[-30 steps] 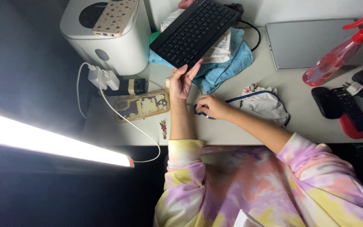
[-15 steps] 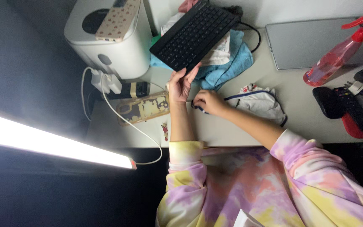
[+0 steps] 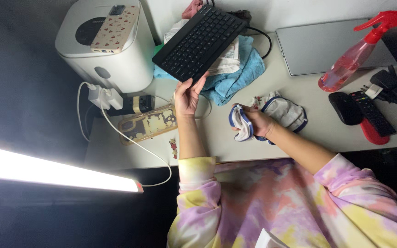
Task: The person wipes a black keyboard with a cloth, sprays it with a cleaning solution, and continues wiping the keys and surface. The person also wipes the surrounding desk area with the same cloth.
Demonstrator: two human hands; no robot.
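Left grip [image 3: 187, 95] pinches the near corner of the slim black keyboard [image 3: 199, 39], long axis running up-right off the pale tabletop [image 3: 309, 133] over a blue towel [image 3: 235, 76], while right hand [image 3: 258, 121] is clenched on white blue-trimmed cloth [image 3: 242, 124] beside it.

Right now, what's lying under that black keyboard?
Under the black keyboard, lifted at its near corner by the left hand, lie a blue towel and a pale printed cloth. Whatever sits beneath its far end is covered.
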